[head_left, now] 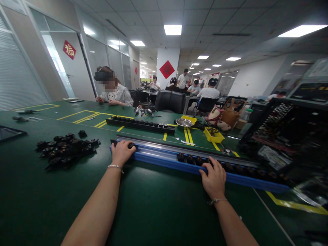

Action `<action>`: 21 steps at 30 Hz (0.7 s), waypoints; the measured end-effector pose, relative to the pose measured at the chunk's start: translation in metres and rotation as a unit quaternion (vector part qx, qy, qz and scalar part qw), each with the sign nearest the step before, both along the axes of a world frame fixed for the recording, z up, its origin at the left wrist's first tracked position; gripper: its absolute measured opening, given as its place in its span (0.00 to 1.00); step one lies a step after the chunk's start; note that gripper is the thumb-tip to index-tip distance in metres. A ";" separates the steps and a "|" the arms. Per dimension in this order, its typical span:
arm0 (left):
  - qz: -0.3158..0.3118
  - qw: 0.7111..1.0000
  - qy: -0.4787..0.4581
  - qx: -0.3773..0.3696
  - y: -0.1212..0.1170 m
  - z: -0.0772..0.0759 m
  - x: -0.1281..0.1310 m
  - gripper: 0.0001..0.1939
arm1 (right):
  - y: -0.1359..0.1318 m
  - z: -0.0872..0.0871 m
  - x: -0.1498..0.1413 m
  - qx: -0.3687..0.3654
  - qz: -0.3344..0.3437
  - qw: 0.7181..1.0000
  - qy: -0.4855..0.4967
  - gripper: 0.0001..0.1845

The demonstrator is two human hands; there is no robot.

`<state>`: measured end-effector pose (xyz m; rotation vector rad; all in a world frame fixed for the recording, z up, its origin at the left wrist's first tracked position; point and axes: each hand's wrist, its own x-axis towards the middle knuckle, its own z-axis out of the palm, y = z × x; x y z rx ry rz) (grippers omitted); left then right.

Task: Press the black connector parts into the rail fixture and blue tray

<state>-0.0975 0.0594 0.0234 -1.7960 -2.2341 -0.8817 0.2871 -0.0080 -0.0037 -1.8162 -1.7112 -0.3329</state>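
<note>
A long blue channel rail (pixel 159 162) with a bright metal inner face lies across the green table in front of me. Several small black parts (pixel 190 159) sit in a row in its right half, while its middle stretch shows bare metal. My left hand (pixel 122 153) is closed over the rail's left end, its fingertips at one black part (pixel 132 146). Whether those fingers grip that part or only touch it is hidden. Farther right, my right hand (pixel 214 177) holds the rail's near edge, thumb in front and fingers over the black parts. Both hands are bare.
A heap of loose black parts (pixel 66 148) lies to the left. Beyond the rail are a dark rail with parts (pixel 140 125), a metal bowl (pixel 184 122) and a yellow tray (pixel 214 136). A black perforated case (pixel 271 116) stands right. A person (pixel 115 92) sits across the table.
</note>
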 end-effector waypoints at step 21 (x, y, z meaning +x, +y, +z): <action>0.078 0.991 -0.099 0.047 0.006 -0.007 -0.005 0.18 | -0.001 0.002 -0.002 0.002 0.002 1.000 0.013 0.09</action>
